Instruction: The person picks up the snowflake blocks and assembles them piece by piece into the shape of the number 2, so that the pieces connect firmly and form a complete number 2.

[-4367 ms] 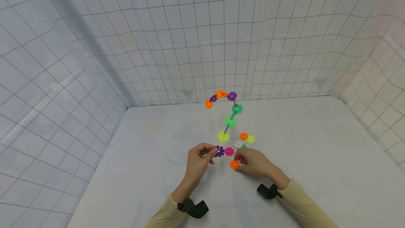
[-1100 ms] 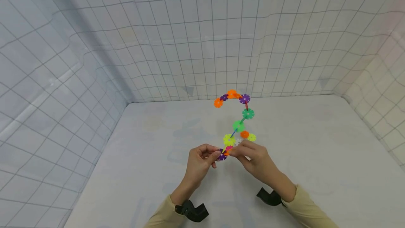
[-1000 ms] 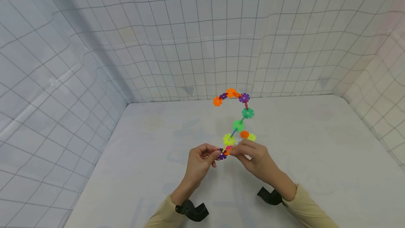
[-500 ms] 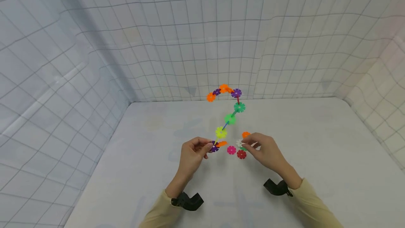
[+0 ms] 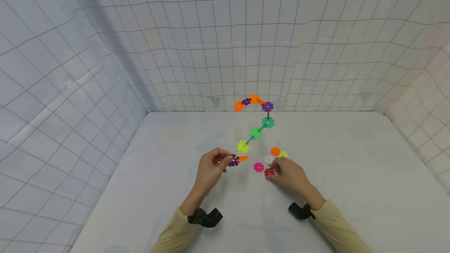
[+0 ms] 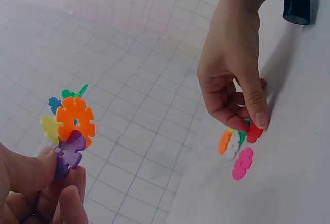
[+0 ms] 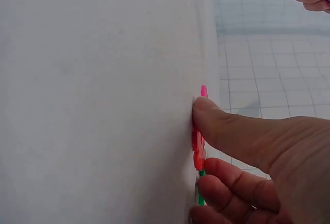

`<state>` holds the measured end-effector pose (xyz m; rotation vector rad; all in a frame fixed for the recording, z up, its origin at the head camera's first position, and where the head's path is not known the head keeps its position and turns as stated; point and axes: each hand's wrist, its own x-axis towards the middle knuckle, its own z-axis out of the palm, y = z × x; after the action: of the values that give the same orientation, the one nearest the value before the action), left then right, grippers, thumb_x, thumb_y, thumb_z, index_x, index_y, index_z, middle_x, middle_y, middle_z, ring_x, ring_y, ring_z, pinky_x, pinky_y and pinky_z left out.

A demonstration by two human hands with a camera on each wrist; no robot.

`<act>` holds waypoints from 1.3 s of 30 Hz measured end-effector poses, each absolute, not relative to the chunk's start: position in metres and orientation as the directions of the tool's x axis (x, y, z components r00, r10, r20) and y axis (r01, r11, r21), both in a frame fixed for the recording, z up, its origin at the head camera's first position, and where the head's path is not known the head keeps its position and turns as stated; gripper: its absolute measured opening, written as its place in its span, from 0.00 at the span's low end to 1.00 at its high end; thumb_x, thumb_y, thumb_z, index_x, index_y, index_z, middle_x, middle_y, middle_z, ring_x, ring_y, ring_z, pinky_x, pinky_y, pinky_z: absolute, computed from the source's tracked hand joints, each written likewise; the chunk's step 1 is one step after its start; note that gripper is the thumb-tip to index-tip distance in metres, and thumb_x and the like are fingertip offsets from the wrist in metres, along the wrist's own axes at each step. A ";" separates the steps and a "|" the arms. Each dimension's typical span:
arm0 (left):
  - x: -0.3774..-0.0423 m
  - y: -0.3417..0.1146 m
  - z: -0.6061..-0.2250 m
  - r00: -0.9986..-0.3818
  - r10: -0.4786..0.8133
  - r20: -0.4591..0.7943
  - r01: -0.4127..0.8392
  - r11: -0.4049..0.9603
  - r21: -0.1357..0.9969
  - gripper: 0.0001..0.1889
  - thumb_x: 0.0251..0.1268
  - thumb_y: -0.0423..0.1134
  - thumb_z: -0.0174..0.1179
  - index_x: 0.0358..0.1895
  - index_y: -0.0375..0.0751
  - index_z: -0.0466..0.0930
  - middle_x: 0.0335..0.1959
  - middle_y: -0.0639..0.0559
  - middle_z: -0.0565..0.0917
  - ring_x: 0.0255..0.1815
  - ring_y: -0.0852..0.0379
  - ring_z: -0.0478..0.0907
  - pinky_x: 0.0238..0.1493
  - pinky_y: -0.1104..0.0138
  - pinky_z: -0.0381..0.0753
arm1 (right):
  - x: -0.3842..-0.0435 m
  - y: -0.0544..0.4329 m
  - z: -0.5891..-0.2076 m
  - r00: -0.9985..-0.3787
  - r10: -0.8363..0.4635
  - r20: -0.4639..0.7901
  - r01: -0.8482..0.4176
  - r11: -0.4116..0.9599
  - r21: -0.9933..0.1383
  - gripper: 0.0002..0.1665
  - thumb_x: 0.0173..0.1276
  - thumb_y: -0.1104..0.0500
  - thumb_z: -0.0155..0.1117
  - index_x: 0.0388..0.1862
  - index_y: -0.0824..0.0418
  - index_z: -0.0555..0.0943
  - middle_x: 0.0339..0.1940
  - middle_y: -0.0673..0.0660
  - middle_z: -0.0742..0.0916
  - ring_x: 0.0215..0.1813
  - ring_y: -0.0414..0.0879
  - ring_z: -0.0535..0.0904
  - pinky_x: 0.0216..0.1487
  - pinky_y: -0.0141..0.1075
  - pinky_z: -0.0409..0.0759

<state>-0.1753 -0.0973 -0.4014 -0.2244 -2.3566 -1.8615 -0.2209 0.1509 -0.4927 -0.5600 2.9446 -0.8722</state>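
My left hand (image 5: 210, 169) pinches a purple notched disc (image 6: 70, 154) between thumb and fingers. That disc is the near end of a raised chain of interlocking snowflake discs, with a yellow disc (image 5: 243, 146), a green disc (image 5: 255, 133) and a far curl ending in an orange disc (image 5: 239, 106). Another orange disc (image 6: 76, 118) is slotted into the purple one and juts to the right. At the table, my right hand (image 5: 291, 174) grips a red disc (image 5: 269, 172) by its edges, thumb on the near side and fingertips on the far side.
Around the right hand lie loose discs on the white table (image 5: 168, 198): a pink disc (image 5: 258, 167), a white disc (image 5: 268, 160), an orange disc (image 5: 275, 151), a yellow disc (image 5: 283, 154) and a partly hidden green one. Grid-patterned walls (image 5: 225, 42) enclose the table's back and sides.
The orange disc, earlier at the right fingers, went onto the purple disc and was let go. My right hand moved back right and down to the red disc; the left shifted left with the chain.
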 end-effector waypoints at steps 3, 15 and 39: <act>-0.177 -0.098 -0.404 -0.982 0.048 0.183 0.189 0.215 0.958 0.03 0.63 0.27 0.60 0.35 0.28 0.80 0.31 0.41 0.82 0.26 0.59 0.75 0.26 0.66 0.80 | -0.220 0.151 -0.493 -0.941 -0.332 0.064 -0.308 0.761 -0.571 0.18 0.52 0.53 0.77 0.33 0.58 0.78 0.26 0.47 0.77 0.29 0.41 0.71 0.30 0.34 0.73; -0.191 -0.106 -0.431 -0.986 0.100 0.134 0.140 0.057 0.989 0.06 0.63 0.30 0.61 0.38 0.29 0.78 0.35 0.41 0.84 0.32 0.41 0.82 0.32 0.60 0.84 | -0.214 0.154 -0.478 -0.889 -0.431 0.154 -0.361 0.454 -0.814 0.08 0.61 0.61 0.70 0.36 0.57 0.79 0.26 0.49 0.83 0.27 0.47 0.78 0.30 0.34 0.80; -0.188 -0.106 -0.429 -0.986 0.140 0.086 0.085 -0.012 0.996 0.07 0.63 0.28 0.60 0.39 0.25 0.77 0.34 0.38 0.84 0.28 0.50 0.84 0.37 0.58 0.83 | -0.197 0.128 -0.422 -0.910 -0.324 0.258 -0.287 0.046 -0.957 0.11 0.61 0.68 0.67 0.42 0.67 0.79 0.35 0.59 0.86 0.32 0.56 0.83 0.35 0.39 0.83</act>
<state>-0.1883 -0.1056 -0.4291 -0.2552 -2.2346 -2.2483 -0.1967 0.1277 -0.4224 -0.6574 2.2517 -2.0479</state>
